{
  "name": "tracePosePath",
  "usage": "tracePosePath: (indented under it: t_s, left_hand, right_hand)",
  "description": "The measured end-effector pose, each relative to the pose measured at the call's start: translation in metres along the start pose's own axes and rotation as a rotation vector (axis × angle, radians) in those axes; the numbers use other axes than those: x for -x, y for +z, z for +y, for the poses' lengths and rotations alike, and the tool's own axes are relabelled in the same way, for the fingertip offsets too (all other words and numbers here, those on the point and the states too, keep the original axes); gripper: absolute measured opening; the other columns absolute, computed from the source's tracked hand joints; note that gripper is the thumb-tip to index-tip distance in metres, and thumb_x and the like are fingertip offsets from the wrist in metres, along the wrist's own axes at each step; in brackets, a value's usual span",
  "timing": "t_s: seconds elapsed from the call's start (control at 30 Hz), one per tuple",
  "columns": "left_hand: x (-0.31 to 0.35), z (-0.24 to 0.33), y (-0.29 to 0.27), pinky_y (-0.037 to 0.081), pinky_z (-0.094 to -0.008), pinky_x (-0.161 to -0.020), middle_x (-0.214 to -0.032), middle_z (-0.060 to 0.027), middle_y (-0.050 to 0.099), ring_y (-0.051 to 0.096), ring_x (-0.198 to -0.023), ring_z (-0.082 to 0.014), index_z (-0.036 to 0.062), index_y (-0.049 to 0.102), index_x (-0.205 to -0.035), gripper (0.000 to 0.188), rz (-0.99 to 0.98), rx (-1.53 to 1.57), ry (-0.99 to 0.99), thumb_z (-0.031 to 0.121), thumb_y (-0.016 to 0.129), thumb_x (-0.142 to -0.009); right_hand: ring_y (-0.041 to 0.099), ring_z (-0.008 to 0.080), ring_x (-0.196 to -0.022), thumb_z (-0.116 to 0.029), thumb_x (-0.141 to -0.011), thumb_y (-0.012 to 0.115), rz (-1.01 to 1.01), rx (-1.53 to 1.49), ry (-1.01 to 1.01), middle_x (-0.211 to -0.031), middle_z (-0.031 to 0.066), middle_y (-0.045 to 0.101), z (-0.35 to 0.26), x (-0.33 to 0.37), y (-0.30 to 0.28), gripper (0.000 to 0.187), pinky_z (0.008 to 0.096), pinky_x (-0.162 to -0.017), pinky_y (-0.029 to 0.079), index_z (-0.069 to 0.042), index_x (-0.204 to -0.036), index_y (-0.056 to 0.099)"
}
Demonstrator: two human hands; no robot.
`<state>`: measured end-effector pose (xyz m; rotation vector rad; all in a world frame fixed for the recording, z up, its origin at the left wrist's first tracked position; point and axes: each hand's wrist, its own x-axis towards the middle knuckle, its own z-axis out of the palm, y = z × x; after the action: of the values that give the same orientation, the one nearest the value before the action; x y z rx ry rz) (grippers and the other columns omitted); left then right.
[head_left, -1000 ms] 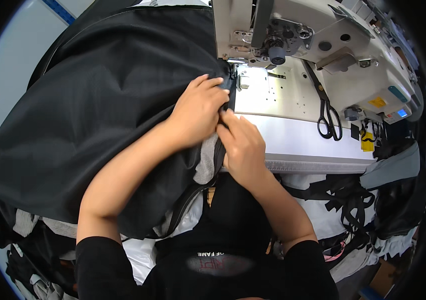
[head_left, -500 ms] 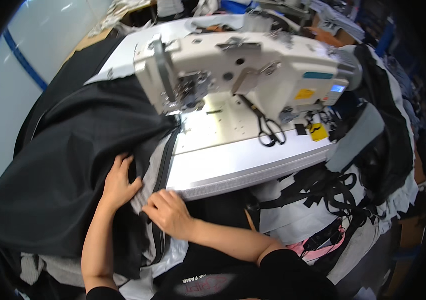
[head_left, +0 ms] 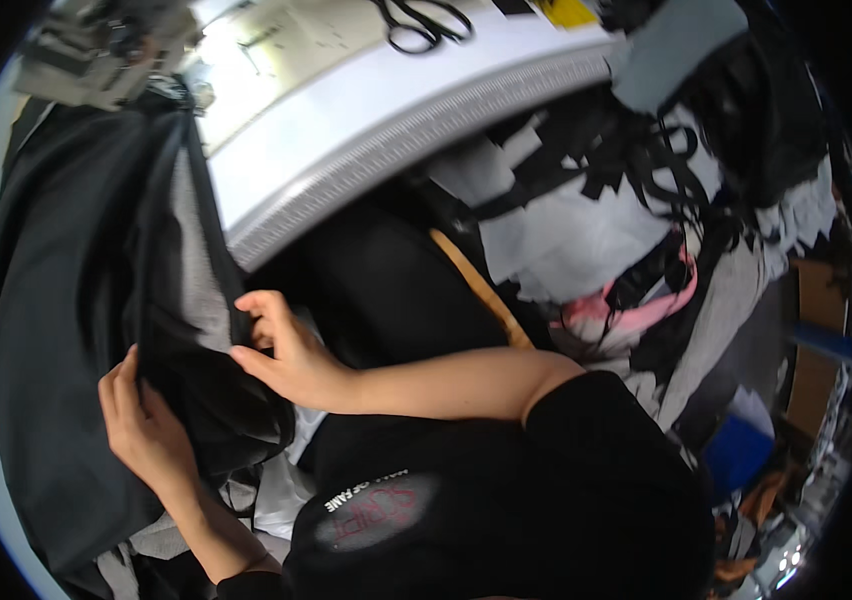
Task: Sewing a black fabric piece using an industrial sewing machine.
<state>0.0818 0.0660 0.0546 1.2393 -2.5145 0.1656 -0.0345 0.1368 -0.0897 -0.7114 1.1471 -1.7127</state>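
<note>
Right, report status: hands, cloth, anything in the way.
Left hand on black cloth, grip unclear. Right hand open at its edge, by the grey fabric. Scissors apart from both hands; nothing seen blocking either.

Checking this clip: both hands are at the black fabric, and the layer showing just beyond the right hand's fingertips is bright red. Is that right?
Not quite: the colour is wrong. The head view shows that layer is grey. Both the left hand and right hand are at the black fabric.
</note>
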Motion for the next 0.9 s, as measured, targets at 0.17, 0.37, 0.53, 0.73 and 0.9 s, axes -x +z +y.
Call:
tracePosePath:
  t_s: [0.17, 0.37, 0.53, 0.73, 0.9]
  left_hand:
    - [-0.006, 0.038, -0.003, 0.053, -0.034, -0.08, -0.101, -0.0149, 0.069, 0.069, -0.093, -0.028, -0.0012, 0.066, -0.114, 0.021, 0.055, 0.018, 0.05, 0.0, 0.056, -0.096]
    - [-0.002, 0.054, 0.005, 0.052, -0.0372, -0.06, -0.081, -0.0214, 0.067, 0.067, -0.068, -0.0373, -0.0009, 0.066, -0.101, 0.016, -0.275, 0.034, 0.251, 0.011, 0.068, -0.092]
    - [0.007, 0.029, 0.009, 0.051, -0.0412, -0.061, -0.098, -0.0144, 0.063, 0.065, -0.073, -0.0353, 0.0019, 0.063, -0.108, 0.024, -0.276, -0.208, 0.239, 0.003, 0.06, -0.085]
    - [0.004, 0.027, -0.013, 0.052, -0.036, -0.088, -0.11, -0.0157, 0.066, 0.067, -0.102, -0.0312, 0.0019, 0.065, -0.118, 0.03, 0.021, -0.065, 0.069, -0.003, 0.055, -0.091]
    - [0.007, 0.051, -0.019, 0.054, -0.0351, -0.064, -0.086, -0.0114, 0.063, 0.064, -0.071, -0.0302, 0.0035, 0.066, -0.1, 0.015, -0.139, 0.036, 0.287, 0.0, 0.067, -0.086]
  right_hand:
    - [0.06, 0.0269, -0.081, -0.014, -0.085, 0.075, 0.201, 0.05, 0.104, -0.102, 0.0196, 0.058, 0.004, -0.005, 0.009, 0.052, 0.0373, -0.073, 0.05, -0.001, -0.124, 0.044]
    - [0.063, 0.0445, -0.092, -0.026, -0.089, 0.07, -0.049, 0.213, 0.127, -0.093, 0.0291, 0.064, 0.013, 0.002, -0.001, 0.035, 0.0453, -0.078, 0.049, 0.007, -0.094, 0.06]
    - [0.065, 0.0134, -0.089, -0.015, -0.094, 0.066, -0.335, -0.188, 0.295, -0.095, 0.0143, 0.074, -0.001, 0.009, -0.001, 0.026, 0.0332, -0.078, 0.053, 0.007, -0.108, 0.065]
    - [0.067, 0.0394, -0.076, -0.026, -0.087, 0.068, -0.347, 0.287, 0.052, -0.078, 0.0269, 0.064, 0.016, 0.019, 0.002, 0.038, 0.0449, -0.069, 0.051, 0.009, -0.075, 0.06]
    - [0.066, 0.0418, -0.069, -0.027, -0.088, 0.067, -0.555, -0.016, 0.141, -0.068, 0.0279, 0.061, -0.029, 0.024, -0.003, 0.039, 0.046, -0.063, 0.051, 0.008, -0.072, 0.06]
